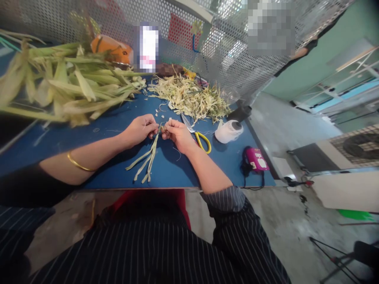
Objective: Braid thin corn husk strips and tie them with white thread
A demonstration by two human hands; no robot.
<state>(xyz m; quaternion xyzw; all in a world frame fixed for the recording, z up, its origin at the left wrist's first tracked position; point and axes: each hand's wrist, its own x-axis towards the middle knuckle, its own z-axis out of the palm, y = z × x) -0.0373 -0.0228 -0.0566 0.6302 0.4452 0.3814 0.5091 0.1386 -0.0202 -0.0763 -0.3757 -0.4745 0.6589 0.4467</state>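
A small bunch of pale green corn husk strips (151,159) hangs between my two hands, its loose ends fanned out over the blue tabletop. My left hand (141,129) is closed, thumb and forefinger pinching at the bunch's upper end. Right beside it, my right hand (179,135) pinches the same end from the other side. The fingers partly cover the gathered top. Below my right hand a fine loose thread curls on the table. Scissors (203,142) with yellow handles lie just beyond my right hand, next to a white spool of thread (228,131).
Long corn husks (68,85) are heaped at the left. Shredded husk strips (189,96) form a pile behind my hands. A magenta device (257,159) with a black cord sits near the table's (177,177) right edge. Perforated metal mesh (237,43) stands along the back.
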